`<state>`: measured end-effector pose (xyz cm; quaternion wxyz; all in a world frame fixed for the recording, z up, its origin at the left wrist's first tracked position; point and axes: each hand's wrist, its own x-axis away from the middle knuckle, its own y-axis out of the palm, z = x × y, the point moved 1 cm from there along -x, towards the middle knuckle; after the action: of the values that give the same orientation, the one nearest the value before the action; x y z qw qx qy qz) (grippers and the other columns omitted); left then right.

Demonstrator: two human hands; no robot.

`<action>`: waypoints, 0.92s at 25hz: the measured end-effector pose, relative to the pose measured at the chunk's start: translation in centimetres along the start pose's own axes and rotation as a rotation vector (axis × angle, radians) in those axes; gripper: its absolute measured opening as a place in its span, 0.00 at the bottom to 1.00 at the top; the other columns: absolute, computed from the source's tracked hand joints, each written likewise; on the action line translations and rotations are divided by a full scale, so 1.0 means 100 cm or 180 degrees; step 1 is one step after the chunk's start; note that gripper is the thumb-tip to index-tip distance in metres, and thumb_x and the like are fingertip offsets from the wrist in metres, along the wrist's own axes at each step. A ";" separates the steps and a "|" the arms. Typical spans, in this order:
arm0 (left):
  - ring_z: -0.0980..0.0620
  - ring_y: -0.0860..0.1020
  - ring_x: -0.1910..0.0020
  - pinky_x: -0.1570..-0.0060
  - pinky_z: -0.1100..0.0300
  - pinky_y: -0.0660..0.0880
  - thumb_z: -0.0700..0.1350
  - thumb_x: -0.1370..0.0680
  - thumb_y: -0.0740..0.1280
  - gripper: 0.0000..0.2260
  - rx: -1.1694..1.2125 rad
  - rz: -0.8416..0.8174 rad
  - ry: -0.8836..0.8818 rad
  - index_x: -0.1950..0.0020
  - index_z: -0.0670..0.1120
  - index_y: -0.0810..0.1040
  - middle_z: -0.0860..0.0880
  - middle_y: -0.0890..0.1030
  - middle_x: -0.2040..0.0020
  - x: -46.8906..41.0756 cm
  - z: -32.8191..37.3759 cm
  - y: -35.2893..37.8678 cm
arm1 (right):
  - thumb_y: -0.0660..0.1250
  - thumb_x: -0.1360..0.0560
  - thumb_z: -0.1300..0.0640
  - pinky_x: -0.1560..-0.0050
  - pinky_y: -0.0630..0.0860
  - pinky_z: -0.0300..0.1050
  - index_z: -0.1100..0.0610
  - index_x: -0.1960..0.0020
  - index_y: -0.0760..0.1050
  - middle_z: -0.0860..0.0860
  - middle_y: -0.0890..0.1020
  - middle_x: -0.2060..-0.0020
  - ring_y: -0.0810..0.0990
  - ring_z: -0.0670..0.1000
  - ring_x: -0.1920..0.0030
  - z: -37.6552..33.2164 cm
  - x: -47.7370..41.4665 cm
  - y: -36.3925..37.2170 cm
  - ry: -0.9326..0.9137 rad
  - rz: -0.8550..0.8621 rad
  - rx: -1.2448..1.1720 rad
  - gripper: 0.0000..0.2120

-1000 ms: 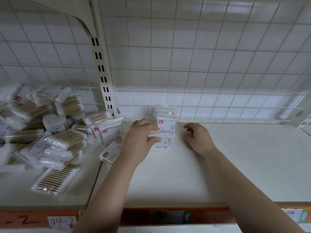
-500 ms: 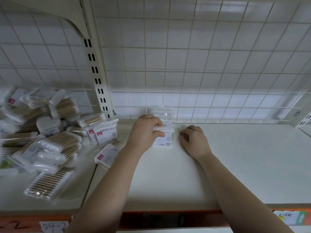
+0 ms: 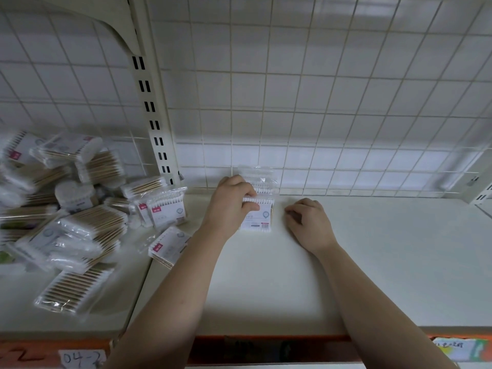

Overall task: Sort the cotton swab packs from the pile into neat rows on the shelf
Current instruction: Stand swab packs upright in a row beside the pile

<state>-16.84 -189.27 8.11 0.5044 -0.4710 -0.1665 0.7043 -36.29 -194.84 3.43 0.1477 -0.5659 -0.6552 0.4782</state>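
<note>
On your left, the pile (image 3: 66, 209) of swab packs lies on the neighbouring section and looks the same as a second ago. Your left hand (image 3: 231, 206) has brought the pack (image 3: 259, 218) down. A second ago it was held a little raised, and now it lies flat on the shelf (image 3: 372, 249), just in front of the rear pack (image 3: 257, 177), which leans against the wire grid (image 3: 346, 129). Your thumb and fingers still pinch its top edge. Your right hand (image 3: 308, 222) has stayed just beside the pack, with fingers loosely curled and holding nothing. I judge this pack is placed and the row only begun; most packs still wait in the pile.
</note>
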 end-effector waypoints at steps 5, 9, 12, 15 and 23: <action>0.48 0.72 0.53 0.57 0.67 0.61 0.41 0.32 0.76 0.09 -0.0022 0.0015 -0.0017 0.55 0.41 0.81 0.49 0.77 0.56 -0.005 -0.003 0.001 | 0.65 0.26 0.62 0.53 0.64 0.38 0.58 0.49 0.82 0.53 0.78 0.55 0.72 0.56 0.49 0.000 0.000 0.000 -0.0005 0.0011 0.0001 0.09; 0.49 0.72 0.52 0.56 0.67 0.62 0.43 0.31 0.75 0.10 -0.0103 -0.0026 -0.0039 0.52 0.42 0.81 0.51 0.76 0.54 -0.006 -0.003 0.001 | 0.65 0.26 0.62 0.52 0.65 0.38 0.58 0.49 0.82 0.53 0.78 0.54 0.72 0.56 0.49 0.000 0.000 0.000 -0.0007 -0.0004 0.0010 0.09; 0.48 0.73 0.48 0.52 0.67 0.64 0.45 0.29 0.75 0.11 -0.0210 -0.0073 -0.0038 0.50 0.42 0.81 0.49 0.77 0.52 -0.005 -0.002 0.000 | 0.65 0.26 0.62 0.52 0.65 0.38 0.59 0.49 0.82 0.53 0.79 0.54 0.73 0.55 0.49 0.001 0.001 0.000 0.0007 -0.0008 -0.0025 0.09; 0.48 0.73 0.46 0.48 0.67 0.65 0.46 0.28 0.73 0.13 -0.0337 -0.0070 -0.0056 0.45 0.43 0.80 0.48 0.77 0.49 -0.002 0.000 -0.004 | 0.64 0.27 0.64 0.51 0.67 0.38 0.60 0.49 0.82 0.52 0.79 0.54 0.75 0.54 0.49 0.000 0.000 -0.004 0.0088 0.0116 -0.0258 0.10; 0.50 0.73 0.44 0.47 0.56 0.73 0.46 0.24 0.67 0.11 -0.0422 0.0172 -0.0131 0.43 0.47 0.79 0.51 0.77 0.47 0.019 0.002 -0.035 | 0.63 0.27 0.66 0.56 0.71 0.39 0.57 0.50 0.79 0.49 0.78 0.58 0.77 0.50 0.58 -0.029 0.001 -0.029 -0.0034 0.0781 -0.0817 0.09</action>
<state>-15.17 -186.07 9.81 0.4493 -0.4932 -0.2103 0.7146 -35.95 -193.15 7.11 0.0113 -0.6533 -0.6377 0.4080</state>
